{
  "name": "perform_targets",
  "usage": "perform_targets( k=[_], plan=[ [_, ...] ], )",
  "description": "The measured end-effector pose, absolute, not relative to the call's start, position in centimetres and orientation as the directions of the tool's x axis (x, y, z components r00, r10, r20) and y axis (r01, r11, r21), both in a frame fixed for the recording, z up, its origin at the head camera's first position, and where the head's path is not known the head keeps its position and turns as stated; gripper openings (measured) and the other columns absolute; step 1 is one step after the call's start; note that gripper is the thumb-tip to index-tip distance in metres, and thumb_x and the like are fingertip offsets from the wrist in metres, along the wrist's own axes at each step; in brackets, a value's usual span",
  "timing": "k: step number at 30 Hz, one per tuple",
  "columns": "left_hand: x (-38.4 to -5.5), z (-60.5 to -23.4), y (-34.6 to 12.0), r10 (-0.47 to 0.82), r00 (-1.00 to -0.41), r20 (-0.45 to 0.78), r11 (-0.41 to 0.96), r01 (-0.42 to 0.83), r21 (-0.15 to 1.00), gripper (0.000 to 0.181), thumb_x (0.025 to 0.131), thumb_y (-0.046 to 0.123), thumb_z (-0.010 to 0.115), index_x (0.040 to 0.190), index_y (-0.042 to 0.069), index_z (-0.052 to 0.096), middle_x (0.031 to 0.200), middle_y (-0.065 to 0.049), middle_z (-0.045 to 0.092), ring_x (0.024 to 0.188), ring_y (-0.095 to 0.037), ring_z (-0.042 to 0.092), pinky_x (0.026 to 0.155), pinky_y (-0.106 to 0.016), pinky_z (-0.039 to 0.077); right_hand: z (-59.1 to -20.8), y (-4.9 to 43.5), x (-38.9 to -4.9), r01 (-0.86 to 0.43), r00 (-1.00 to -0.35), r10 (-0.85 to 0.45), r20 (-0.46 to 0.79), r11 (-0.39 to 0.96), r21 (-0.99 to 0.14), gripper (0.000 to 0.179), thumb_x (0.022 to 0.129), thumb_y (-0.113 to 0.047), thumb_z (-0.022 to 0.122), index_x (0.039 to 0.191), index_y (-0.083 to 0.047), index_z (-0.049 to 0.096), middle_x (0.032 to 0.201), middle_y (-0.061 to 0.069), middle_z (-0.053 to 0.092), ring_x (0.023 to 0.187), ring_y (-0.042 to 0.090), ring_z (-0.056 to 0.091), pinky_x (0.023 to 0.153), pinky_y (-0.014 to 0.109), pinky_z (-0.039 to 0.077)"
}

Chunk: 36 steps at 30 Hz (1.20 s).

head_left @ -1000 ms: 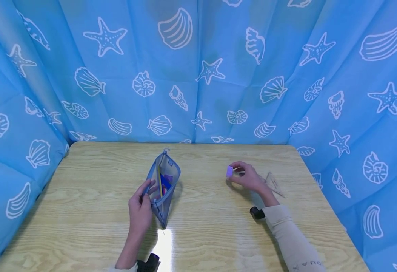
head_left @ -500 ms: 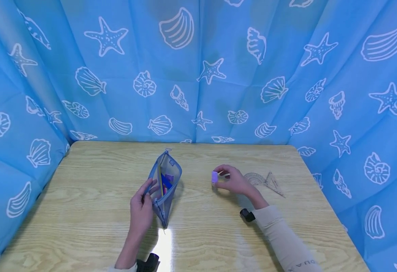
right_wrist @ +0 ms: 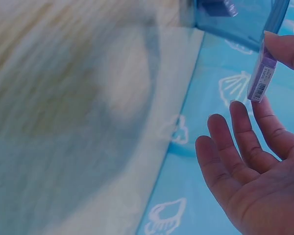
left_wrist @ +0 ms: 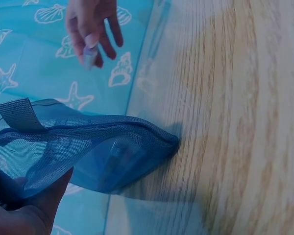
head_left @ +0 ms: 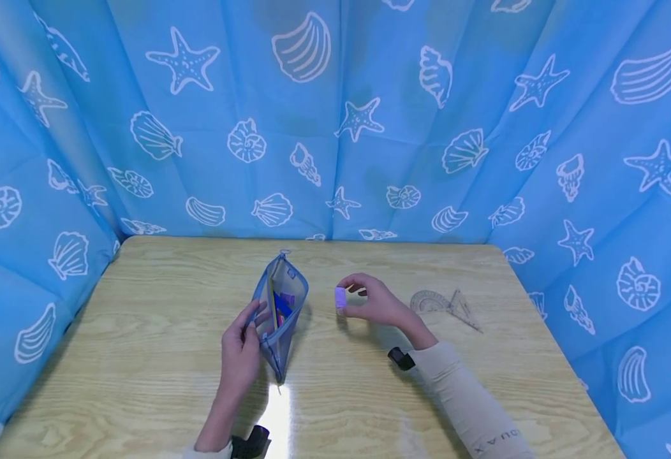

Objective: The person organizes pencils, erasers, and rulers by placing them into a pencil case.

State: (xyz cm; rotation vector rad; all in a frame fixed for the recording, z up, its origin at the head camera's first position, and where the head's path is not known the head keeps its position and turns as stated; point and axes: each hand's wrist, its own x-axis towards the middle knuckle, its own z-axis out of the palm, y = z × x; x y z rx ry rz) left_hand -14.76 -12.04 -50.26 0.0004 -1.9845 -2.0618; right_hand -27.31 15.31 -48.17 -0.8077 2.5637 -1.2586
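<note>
My left hand (head_left: pixel 240 358) grips the near-left edge of a blue mesh pencil pouch (head_left: pixel 280 350), thumb outside and fingers inside the mouth. The pouch stands unzipped, and a yellow strip, a blue piece and a purple piece show within it. To its right, my right hand (head_left: pixel 377 302) pinches a small purple eraser (head_left: pixel 340 298) between thumb and index finger, held above the table and apart from the pouch. In the right wrist view a barcode label shows on the eraser (right_wrist: pixel 262 78), and the other fingers of that hand are spread loosely.
A clear protractor (head_left: pixel 427 301) and a clear set square (head_left: pixel 464 311) lie on the wooden table (head_left: pixel 157 319), right of my right hand. A blue curtain (head_left: pixel 335 159) with shell prints hangs behind the table and along both sides.
My right hand has moved left with the eraser, toward the pouch, uncovering the protractor. The left hand and pouch have stayed nearly in place.
</note>
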Motion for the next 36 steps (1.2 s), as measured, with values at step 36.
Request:
perform_targets(
  k=[36],
  plan=[
    [-15.0,-50.3,-11.9,-0.218,-0.959,0.183,-0.006,0.189,0.982,0.047,0.102,-0.01,0.029,0.147,-0.01,0.042,0.145,-0.028,0.053,0.129,-0.045,0.056,0.104,-0.045,0.054,-42.1,7.3,-26.6,-0.596,-0.711,-0.683,0.167,0.46,-0.658,0.046,0.086,-0.022,0.082,0.127,-0.012,0.063,0.127,0.004,0.062,0.117,0.024,0.057,0.105,0.042,0.052]
  ],
)
